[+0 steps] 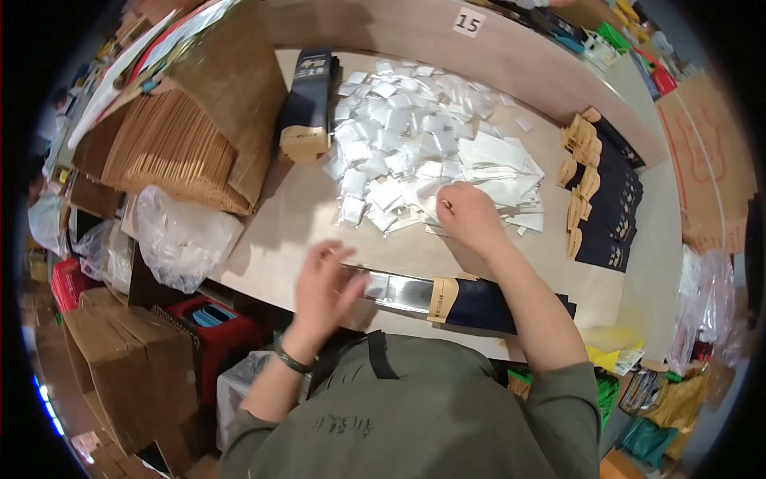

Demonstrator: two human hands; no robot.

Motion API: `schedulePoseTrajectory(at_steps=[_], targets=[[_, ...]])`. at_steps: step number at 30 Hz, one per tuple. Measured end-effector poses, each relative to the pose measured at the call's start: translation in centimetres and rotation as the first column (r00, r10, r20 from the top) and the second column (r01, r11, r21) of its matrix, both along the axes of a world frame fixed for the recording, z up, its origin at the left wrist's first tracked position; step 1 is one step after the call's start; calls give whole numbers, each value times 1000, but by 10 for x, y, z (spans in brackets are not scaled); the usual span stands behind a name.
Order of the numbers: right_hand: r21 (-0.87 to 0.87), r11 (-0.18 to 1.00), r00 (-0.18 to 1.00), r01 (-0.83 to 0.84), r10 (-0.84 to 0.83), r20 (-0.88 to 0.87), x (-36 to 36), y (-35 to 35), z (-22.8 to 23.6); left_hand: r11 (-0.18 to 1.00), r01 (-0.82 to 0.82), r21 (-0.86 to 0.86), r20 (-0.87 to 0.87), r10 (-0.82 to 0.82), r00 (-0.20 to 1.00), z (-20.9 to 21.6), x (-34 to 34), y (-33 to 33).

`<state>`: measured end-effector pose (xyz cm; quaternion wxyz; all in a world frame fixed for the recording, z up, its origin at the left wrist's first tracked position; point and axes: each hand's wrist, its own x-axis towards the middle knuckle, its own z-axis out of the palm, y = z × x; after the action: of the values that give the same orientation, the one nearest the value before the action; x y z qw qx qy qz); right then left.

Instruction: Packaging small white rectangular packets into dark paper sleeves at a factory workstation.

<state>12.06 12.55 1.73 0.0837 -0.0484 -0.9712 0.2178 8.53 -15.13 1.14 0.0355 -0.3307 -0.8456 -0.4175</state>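
Smooth tabletop (275,227), glossy square packets (392,120)

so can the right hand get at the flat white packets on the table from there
Most likely yes: in this view the right hand is close to the near side of the flat white packets, which lie uncovered, and nothing appears to stand between.

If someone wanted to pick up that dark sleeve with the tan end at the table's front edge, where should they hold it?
Probably by the tan end, pinching across its width, coming from the left above the shiny strip. The dark sleeve lies lengthwise along the edge, and the right forearm covers part of its right side.
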Motion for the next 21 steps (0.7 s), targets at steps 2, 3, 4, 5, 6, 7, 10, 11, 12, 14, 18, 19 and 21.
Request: schedulePoseTrajectory(at_steps=[2,3,4,5,6,7,10,11,12,14,18,19,21], targets=[[-147,989,1000,4,-7,-20,1,-8,17,993,7,119,-358,36,933,7,-61,-25],[-149,989,1000,2,-3,-11,5,-17,23,984,-121,134,-314,158,936,27,-90,-33],[-104,979,983,-173,178,48,10,-31,31,975,-206,89,-362,224,905,61,-118,-39],[-66,934,928,-351,356,108,12,-48,34,925,-379,34,-462,351,814,84,-149,-47],[-12,900,880,-437,430,204,14,-65,30,896,-443,17,-526,385,759,101,-176,-55],[39,852,819,-523,489,302,15,-79,23,858,-491,-153,-447,383,808,103,-210,-70],[45,814,776,-579,533,338,21,-87,7,789,-464,-403,-310,359,880,111,-243,-81],[25,825,789,-564,530,311,22,-87,6,773,-407,-487,-247,325,913,114,-247,-81],[53,855,826,-516,480,297,22,-86,8,772,-409,-487,-251,325,912,117,-250,-83],[-38,874,852,-485,482,205,16,-92,11,769,-361,-528,-276,246,929,119,-254,-82],[-18,859,858,-511,512,33,14,-107,-27,773,-449,-447,-436,250,865,109,-253,-79],[-24,862,862,-506,506,39,16,-106,-24,778,-499,-382,-467,304,830,104,-250,-84],[2,920,915,-391,389,-106,31,-98,-4,858,-504,-99,-459,410,788,91,-221,-101]])
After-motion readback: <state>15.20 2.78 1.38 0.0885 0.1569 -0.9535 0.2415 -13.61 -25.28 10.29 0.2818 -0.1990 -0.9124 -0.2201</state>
